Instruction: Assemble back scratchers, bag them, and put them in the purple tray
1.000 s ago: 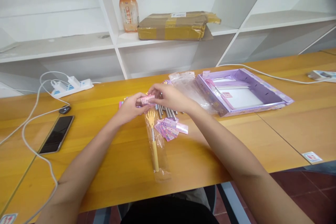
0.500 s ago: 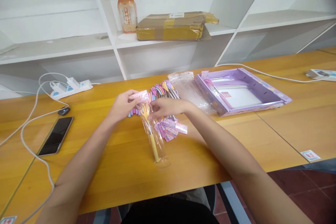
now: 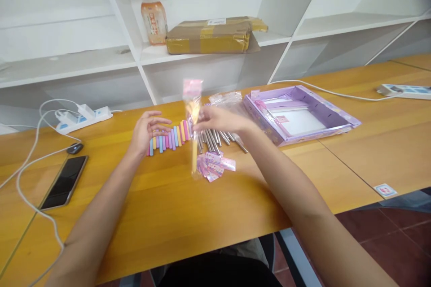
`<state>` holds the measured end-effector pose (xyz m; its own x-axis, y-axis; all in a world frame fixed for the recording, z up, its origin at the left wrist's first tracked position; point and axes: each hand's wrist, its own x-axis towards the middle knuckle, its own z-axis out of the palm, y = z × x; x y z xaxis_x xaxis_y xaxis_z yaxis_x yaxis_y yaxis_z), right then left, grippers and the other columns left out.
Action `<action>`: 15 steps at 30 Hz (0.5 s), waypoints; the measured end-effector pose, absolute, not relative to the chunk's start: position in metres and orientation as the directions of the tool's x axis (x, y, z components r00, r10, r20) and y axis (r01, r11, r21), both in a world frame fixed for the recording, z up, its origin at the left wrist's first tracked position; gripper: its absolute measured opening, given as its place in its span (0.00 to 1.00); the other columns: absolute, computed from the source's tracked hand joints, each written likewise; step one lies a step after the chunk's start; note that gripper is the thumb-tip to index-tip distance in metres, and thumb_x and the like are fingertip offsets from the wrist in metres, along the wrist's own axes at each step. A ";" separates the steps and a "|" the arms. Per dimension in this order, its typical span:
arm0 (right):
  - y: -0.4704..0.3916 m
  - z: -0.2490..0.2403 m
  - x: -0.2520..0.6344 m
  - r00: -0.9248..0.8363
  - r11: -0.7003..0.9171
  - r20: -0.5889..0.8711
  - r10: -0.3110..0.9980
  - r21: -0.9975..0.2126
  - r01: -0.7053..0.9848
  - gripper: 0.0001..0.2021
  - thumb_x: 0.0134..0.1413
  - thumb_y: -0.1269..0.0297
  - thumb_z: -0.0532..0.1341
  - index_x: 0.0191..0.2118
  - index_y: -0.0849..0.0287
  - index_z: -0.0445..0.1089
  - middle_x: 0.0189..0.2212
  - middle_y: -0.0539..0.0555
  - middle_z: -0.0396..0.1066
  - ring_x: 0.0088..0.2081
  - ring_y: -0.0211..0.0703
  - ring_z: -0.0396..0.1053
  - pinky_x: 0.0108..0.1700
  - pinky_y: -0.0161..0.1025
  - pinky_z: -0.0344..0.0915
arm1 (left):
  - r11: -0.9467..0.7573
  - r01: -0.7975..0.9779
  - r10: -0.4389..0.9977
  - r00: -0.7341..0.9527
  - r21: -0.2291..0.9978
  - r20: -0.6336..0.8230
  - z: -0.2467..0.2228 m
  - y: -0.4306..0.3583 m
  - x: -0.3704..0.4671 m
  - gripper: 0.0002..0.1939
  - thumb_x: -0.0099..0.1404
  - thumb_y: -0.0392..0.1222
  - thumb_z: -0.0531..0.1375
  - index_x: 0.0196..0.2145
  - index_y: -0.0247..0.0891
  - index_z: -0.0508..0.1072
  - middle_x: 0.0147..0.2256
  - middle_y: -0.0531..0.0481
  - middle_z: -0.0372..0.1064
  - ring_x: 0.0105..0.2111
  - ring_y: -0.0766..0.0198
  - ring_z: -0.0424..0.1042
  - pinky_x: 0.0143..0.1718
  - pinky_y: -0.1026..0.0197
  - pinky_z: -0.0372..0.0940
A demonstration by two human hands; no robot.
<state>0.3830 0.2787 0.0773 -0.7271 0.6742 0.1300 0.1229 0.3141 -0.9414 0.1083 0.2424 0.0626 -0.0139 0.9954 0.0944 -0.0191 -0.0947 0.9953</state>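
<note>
My right hand (image 3: 215, 119) pinches a yellow back scratcher (image 3: 194, 154) in a clear bag with a pink card at its top. It is held upright over the table and blurred by motion. My left hand (image 3: 148, 132) has its fingers spread and holds nothing, beside a row of coloured handles (image 3: 173, 136) in pink, blue, yellow and purple. Under and beyond my right hand lie several metal rods (image 3: 212, 141), partly hidden. Pink printed cards (image 3: 215, 166) lie fanned out just in front of them.
Clear plastic bags (image 3: 227, 98) lie beside a purple open box (image 3: 303, 116) that holds a pink packaged item. A phone (image 3: 65, 181), white cables and a power strip (image 3: 84, 119) are at left. A taped carton (image 3: 215, 36) and a bottle (image 3: 154, 18) stand on the shelf.
My left hand has let go of the bag's card end and moved left, opening. My right hand has lifted the bagged back scratcher upright. The view has shifted slightly.
</note>
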 end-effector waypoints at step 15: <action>0.282 0.129 0.576 0.433 -0.150 0.554 0.711 -0.482 0.863 0.09 0.67 0.66 0.64 0.47 0.59 0.81 0.44 0.66 0.81 0.49 0.52 0.74 0.53 0.48 0.65 | -0.001 0.015 1.000 -0.029 1.000 0.002 0.057 0.249 0.103 0.10 0.72 0.45 0.55 0.44 0.37 0.70 0.29 0.45 0.80 0.26 0.60 0.78 0.30 0.60 0.70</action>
<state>0.5761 0.2819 0.1293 0.4330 0.7112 0.5538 0.8630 -0.1498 -0.4824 0.1030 0.2489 0.0566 -0.0285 0.9996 0.0018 0.0150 -0.0014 0.9999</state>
